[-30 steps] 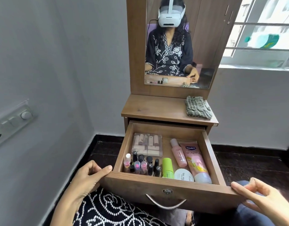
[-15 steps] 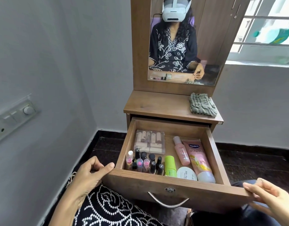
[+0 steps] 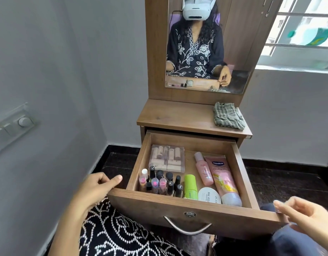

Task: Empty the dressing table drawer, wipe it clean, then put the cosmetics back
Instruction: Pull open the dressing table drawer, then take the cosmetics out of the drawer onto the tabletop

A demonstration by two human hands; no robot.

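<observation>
The wooden drawer (image 3: 179, 206) of the dressing table stands pulled out over my lap. Inside it lie a clear case of beige tubes (image 3: 167, 158), several small nail polish bottles (image 3: 159, 183), a green bottle (image 3: 191, 186), a white jar (image 3: 209, 195), a pink spray bottle (image 3: 204, 169) and a pink Vaseline tube (image 3: 224, 180). My left hand (image 3: 96, 189) hovers just off the drawer's front left corner, thumb out, fingers loosely curled, holding nothing. My right hand (image 3: 307, 217) has its fingertips at the front right corner. A folded grey checked cloth (image 3: 228, 116) lies on the table top (image 3: 178, 117).
A mirror (image 3: 205, 52) rises behind the table top. A grey wall with a switch panel (image 3: 13, 126) runs close on the left. A window (image 3: 303, 30) is at the upper right. Dark floor (image 3: 281, 180) flanks the table.
My left thumb has lifted off the drawer's front left corner and the hand now sits slightly above it. My right hand stays at the right corner. The view has moved closer.
</observation>
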